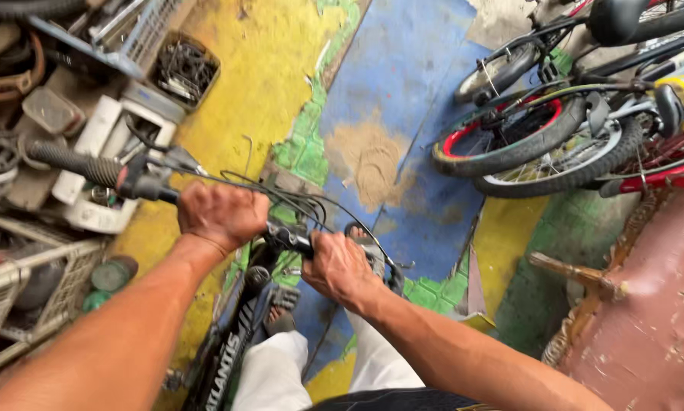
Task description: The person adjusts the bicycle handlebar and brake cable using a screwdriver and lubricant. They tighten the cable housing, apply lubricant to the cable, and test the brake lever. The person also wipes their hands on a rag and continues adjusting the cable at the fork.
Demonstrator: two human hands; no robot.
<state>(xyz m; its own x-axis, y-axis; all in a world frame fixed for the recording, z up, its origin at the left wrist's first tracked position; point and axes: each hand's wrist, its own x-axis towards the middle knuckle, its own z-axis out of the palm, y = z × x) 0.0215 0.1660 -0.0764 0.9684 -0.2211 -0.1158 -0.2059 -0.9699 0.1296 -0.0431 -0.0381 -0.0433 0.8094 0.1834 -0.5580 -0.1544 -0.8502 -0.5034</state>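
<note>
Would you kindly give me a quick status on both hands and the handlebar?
Left hand and right hand both clamped on the handlebar. Rubber grip at its left end is bare. Parked bicycles close ahead on the right.

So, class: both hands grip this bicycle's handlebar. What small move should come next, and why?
Probably a slight twist of the handlebar to square it up. The left hand and right hand both clamp the bar near its centre, and it sits at an angle to the frame below.
</note>
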